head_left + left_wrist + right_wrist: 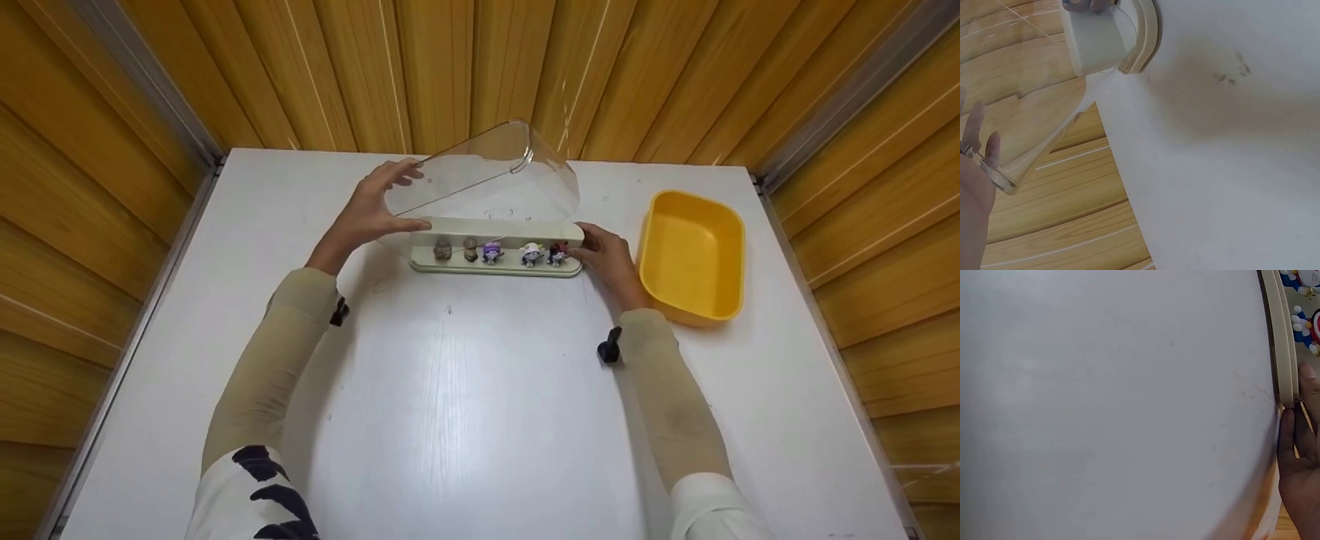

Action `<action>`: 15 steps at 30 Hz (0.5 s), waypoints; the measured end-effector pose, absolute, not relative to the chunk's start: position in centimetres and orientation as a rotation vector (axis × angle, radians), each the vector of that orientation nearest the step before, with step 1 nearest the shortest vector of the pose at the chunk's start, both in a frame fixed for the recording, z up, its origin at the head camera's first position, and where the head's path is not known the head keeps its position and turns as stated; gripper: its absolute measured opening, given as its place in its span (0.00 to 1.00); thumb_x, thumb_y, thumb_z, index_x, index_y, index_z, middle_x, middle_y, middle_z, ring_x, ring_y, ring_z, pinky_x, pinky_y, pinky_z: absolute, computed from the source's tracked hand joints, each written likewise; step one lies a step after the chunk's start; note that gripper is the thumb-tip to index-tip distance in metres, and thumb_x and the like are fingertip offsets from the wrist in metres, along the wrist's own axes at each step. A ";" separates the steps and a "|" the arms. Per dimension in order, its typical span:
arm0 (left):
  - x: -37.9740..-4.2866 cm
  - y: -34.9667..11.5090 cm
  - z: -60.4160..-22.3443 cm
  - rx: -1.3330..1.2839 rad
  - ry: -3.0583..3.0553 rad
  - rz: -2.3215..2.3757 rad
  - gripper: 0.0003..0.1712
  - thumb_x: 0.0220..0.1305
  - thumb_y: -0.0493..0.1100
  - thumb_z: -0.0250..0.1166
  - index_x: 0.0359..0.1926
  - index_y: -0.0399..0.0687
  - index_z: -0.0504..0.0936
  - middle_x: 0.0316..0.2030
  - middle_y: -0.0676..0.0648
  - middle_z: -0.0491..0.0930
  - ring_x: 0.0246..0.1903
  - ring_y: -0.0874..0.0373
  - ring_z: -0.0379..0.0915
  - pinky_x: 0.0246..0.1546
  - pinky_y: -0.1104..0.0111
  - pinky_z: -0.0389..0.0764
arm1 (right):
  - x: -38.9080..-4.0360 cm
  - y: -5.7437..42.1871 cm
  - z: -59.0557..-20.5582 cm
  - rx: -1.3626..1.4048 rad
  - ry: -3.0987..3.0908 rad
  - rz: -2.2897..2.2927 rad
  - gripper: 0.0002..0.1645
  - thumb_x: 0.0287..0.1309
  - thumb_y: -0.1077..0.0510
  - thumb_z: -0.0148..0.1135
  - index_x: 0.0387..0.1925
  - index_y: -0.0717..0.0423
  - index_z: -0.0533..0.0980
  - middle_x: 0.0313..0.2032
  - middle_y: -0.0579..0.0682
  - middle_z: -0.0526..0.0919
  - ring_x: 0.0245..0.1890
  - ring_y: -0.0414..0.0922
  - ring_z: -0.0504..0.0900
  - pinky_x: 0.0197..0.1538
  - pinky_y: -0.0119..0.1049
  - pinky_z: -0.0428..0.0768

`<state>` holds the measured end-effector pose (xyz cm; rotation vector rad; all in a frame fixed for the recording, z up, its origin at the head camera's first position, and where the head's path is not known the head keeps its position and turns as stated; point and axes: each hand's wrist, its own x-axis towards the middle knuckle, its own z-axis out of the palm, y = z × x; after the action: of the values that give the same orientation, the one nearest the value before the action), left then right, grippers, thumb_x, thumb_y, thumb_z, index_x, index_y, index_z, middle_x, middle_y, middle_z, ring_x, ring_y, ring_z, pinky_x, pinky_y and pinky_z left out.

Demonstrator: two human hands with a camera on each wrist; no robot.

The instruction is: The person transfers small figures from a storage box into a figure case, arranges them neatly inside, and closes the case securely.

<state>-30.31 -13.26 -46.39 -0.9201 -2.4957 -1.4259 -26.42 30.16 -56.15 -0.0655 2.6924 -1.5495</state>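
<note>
A pale green stepped display base (496,227) stands on the table with several small figurines (532,254) lined up on its lower step. The two leftmost figurines (442,249) look brownish through a clear plastic cover (480,180). My left hand (364,208) holds that cover by its left end, thumb and fingers spread across the edge. The cover is tilted, its right end raised behind the base. At the base's right end, my right hand (611,259) grips the rim, thumb on top beside the end figurine. Fingers (1287,436) lie against the outer rim in the right wrist view.
A yellow plastic tub (694,255) sits on the right side of the white table (450,390), close to my right wrist. Wood-patterned panels (435,75) rise behind the table and along both sides.
</note>
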 end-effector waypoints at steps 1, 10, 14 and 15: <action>-30.4 -13.2 -46.4 -0.920 -2.498 -1.424 0.56 0.43 0.50 0.86 0.73 0.52 0.69 0.60 0.46 0.78 0.61 0.47 0.73 0.63 0.45 0.69 | -26.5 30.2 -56.2 -0.064 2.702 -1.538 0.31 0.64 0.59 0.69 0.68 0.53 0.74 0.64 0.54 0.79 0.65 0.48 0.75 0.68 0.45 0.72; -30.4 -13.0 -46.6 -0.845 -2.579 -1.384 0.55 0.44 0.55 0.85 0.73 0.56 0.69 0.60 0.46 0.77 0.61 0.47 0.72 0.64 0.46 0.69 | -26.1 30.0 -56.5 -0.048 2.694 -1.522 0.31 0.63 0.58 0.69 0.67 0.53 0.75 0.64 0.54 0.79 0.65 0.49 0.76 0.68 0.45 0.73; -30.1 -12.9 -46.4 -0.908 -2.605 -1.338 0.55 0.43 0.52 0.86 0.73 0.55 0.70 0.60 0.46 0.77 0.61 0.44 0.72 0.67 0.45 0.65 | -25.9 29.8 -56.5 -0.057 2.691 -1.536 0.33 0.62 0.56 0.71 0.68 0.54 0.74 0.63 0.55 0.79 0.65 0.49 0.77 0.67 0.44 0.74; -30.1 -12.9 -46.3 -0.922 -2.615 -1.321 0.55 0.43 0.52 0.86 0.73 0.55 0.70 0.60 0.46 0.77 0.61 0.45 0.72 0.67 0.45 0.63 | -25.9 29.8 -56.5 -0.057 2.689 -1.541 0.33 0.62 0.56 0.71 0.68 0.54 0.74 0.63 0.55 0.79 0.64 0.49 0.77 0.67 0.44 0.74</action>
<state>-30.06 -12.87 -46.32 -0.9223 -2.6151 -1.3206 -25.91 29.77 -56.53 -0.0568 2.6888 -1.5410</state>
